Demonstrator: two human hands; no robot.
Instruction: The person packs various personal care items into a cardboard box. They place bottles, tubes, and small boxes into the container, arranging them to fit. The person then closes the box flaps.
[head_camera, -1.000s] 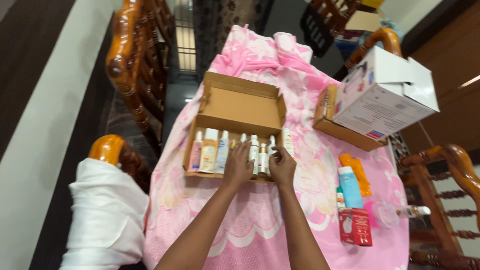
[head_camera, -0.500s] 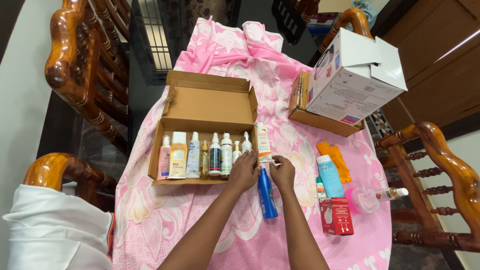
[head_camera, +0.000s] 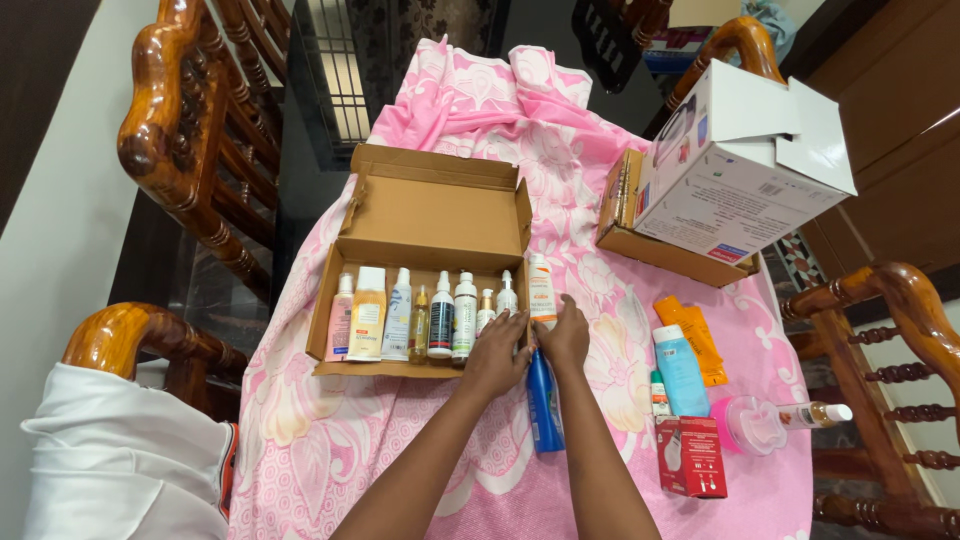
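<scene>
Seven bottles and tubes stand packed in a row inside the open cardboard box (head_camera: 420, 320), and both hands are at its right end, slotting in one more. The right hand (head_camera: 566, 336) is wrapped around the lower part of a white tube with an orange band (head_camera: 541, 288), which sits upright at the box's right wall; whether it is fully inside or just on the rim, I cannot tell. The left hand (head_camera: 497, 352) lies flat with loose fingers over the box's front right corner, pressing there and grasping nothing. To do this well, I'd judge the left hand should brace that corner and nudge the small white bottle (head_camera: 507, 296) leftward so a gap opens, while the right slides the tube straight down rather than at a slant, which could topple its neighbours. A blue bottle (head_camera: 544, 402) lies on the pink cloth (head_camera: 400, 440) just below the hands, near the cloth's front edge. Compared with half a second ago, the hands have crept up toward the box, the tube sits closer against its right wall, and the blue bottle lies where it lay. Toward the cloth's right edge rest a light blue tube (head_camera: 680, 368) and a red carton (head_camera: 691, 457).
</scene>
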